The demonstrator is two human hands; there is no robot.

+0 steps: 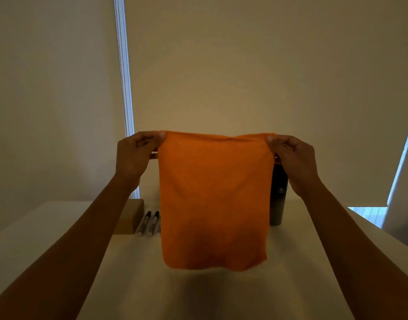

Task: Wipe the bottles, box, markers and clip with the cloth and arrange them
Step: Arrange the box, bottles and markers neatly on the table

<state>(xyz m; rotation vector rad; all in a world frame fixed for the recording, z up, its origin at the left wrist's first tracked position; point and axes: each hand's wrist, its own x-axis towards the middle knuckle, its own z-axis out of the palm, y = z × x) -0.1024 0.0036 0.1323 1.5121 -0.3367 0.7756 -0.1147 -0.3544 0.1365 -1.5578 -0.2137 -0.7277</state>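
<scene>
- You are pinching the orange cloth [213, 199] by its two top corners, your left hand [133, 155] gripping one and your right hand [295, 160] the other.
- The cloth is hanging flat above the white table [198, 296], its lower edge seemingly clear of the surface, and it is hiding whatever sits behind it.
- The dark bottle [278, 197] is standing upright, long axis vertical, just below and beyond your right hand, so that hand is the nearer one.
- The tan box [131, 215] and the markers [151, 221] are lying below your left hand, the markers running away from you, black caps pointing to the far side.
- No clip is showing.
</scene>
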